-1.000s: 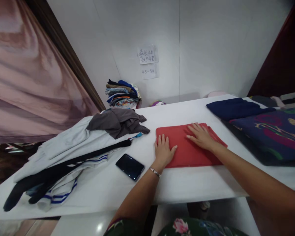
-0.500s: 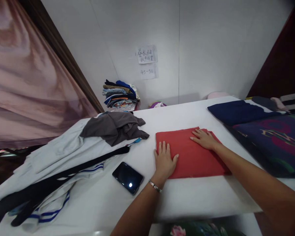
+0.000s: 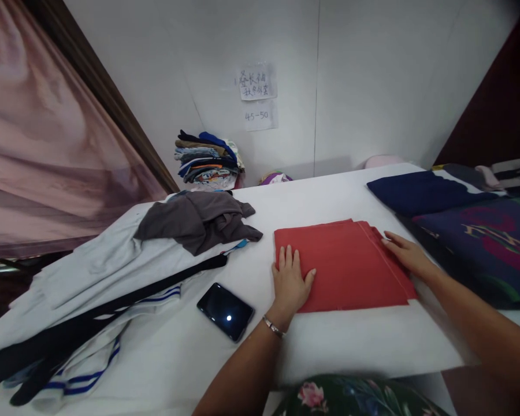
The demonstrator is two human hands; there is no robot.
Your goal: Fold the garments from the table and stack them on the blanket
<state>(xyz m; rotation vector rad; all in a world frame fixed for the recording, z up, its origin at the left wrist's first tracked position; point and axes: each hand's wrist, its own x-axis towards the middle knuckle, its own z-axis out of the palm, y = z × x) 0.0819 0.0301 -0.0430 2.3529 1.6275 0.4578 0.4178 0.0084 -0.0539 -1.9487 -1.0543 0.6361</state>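
A red garment [image 3: 342, 266], folded into a flat rectangle, lies on the white table in front of me. On its left edge rests my left hand [image 3: 291, 283], palm down with the fingers spread. A metal bracelet [image 3: 273, 327] circles that wrist. My right hand [image 3: 405, 254] is at the garment's right edge, fingers extended, thumb side toward me partly hidden by the angle. Layered edges show along the right side of the red cloth, near that hand.
A black phone [image 3: 226, 311] lies left of my left hand. A dark grey garment [image 3: 199, 219] and white clothes [image 3: 99, 260] spread over the left side. Navy folded clothing [image 3: 424, 193] is at right. A folded clothes stack [image 3: 208, 160] stands behind, near the wall.
My right hand has slid right, from the top of the red garment to its right edge, uncovering the layered edges there. My left hand stays in place.
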